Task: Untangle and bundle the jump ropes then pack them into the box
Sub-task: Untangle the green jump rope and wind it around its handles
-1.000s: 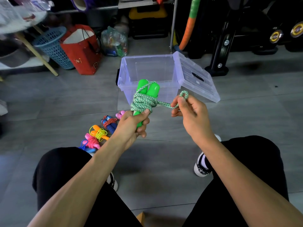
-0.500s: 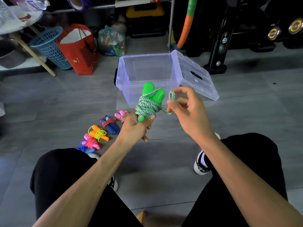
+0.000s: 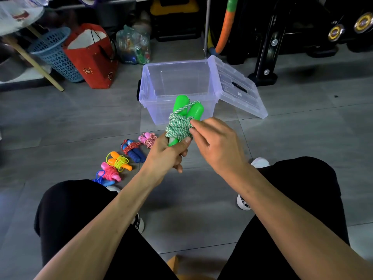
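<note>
Clear box (image 3: 153, 93) lid open; green rope bundle (image 3: 179, 126) held outside.

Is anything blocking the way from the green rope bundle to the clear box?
Nothing visible. The green rope bundle is held just in front of the clear box, whose lid hangs open to the right.

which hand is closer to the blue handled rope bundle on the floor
Left. The left hand grips the green rope just right of the blue bundle; the right hand is farther right, beyond the left.
</note>
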Demonstrator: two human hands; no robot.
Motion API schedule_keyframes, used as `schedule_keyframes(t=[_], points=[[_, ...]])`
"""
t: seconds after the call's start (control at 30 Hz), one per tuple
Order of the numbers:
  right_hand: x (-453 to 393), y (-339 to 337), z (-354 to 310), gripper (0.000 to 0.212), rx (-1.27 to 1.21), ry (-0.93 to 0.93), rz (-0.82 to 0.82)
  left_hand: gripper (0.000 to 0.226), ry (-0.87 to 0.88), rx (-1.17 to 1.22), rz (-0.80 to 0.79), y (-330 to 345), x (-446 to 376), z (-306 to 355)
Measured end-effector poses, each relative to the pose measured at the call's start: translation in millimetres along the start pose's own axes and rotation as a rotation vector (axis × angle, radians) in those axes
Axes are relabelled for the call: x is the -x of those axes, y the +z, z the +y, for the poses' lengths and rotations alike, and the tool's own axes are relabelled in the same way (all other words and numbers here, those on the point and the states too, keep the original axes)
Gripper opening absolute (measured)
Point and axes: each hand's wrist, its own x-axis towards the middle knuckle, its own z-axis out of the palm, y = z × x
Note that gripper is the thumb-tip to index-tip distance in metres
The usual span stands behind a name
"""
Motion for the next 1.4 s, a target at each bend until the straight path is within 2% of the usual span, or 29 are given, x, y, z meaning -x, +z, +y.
schedule_keyframes(t=[0.17,0.33,0.57,0.8,0.97,1.17,1.27,1.4], points=[[0,-1,1,0.021,-0.017,0.013,-0.093,0.013,0.023,-0.067,0.003,-7,1,0],[-5,-5,6,0.013,-0.080,0.026,-0.154,0.010,0.035,-0.149,-0.009,-10,4,0],[-4,-2,-7,0.015,0.191,-0.017,-0.117,0.017,0.017,-0.160,0.011,-3,4,1],[-13,-3,-4,0.011,0.203,-0.057,-0.108,0.016,-0.180,0.145,-0.052,-3,3,13],[-10,-1,-2,0.016,0.038,0.005,-0.218,0.009,-0.234,0.114,-0.059,-12,-1,15],[-9,-8,0,0.021,-0.214,0.210,-0.379,0.023,-0.234,0.092,-0.081,-16,0,13],[-5,-11,2,0.020,-0.201,0.196,-0.445,0.029,-0.219,0.053,-0.106,-17,1,11],[0,-12,-1,0.020,-0.180,0.194,-0.517,0.054,-0.109,-0.104,-0.016,-15,-1,9]])
